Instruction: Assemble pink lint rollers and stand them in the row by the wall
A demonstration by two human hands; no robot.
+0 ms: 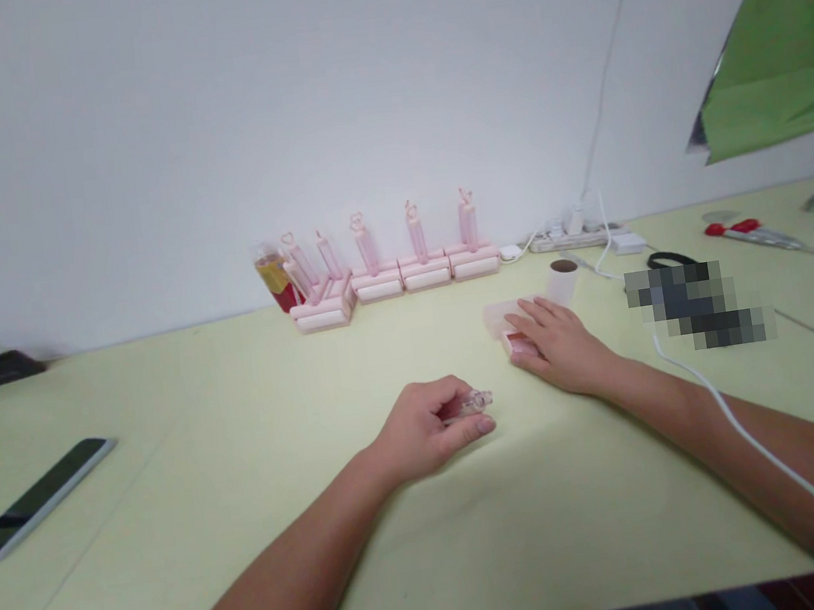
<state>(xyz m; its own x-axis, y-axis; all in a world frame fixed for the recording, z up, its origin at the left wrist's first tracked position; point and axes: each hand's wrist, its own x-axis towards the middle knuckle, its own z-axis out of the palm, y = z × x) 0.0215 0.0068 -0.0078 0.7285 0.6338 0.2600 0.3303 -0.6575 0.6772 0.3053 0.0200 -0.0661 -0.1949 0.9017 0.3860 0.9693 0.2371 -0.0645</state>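
My left hand [428, 428] is closed around a small clear plastic piece [477, 400], whose end sticks out between thumb and fingers just above the table. To its right, my right hand [560, 344] lies over a small pale pink box [521, 342], thumb on the near side and fingers across the top. The box is partly covered by the palm. A translucent pinkish piece [498, 316] shows behind the fingers. Along the wall stands a row of pink boxes [427, 276], several with upright clear pink tubes [416, 233] on top.
A white roll [563, 283] stands behind my right hand. A power strip [572, 239], red-handled scissors [752, 231] and a blurred dark object [710, 303] are to the right. A white cable [744, 439] crosses my right forearm. A dark-screened device [37, 501] lies left.
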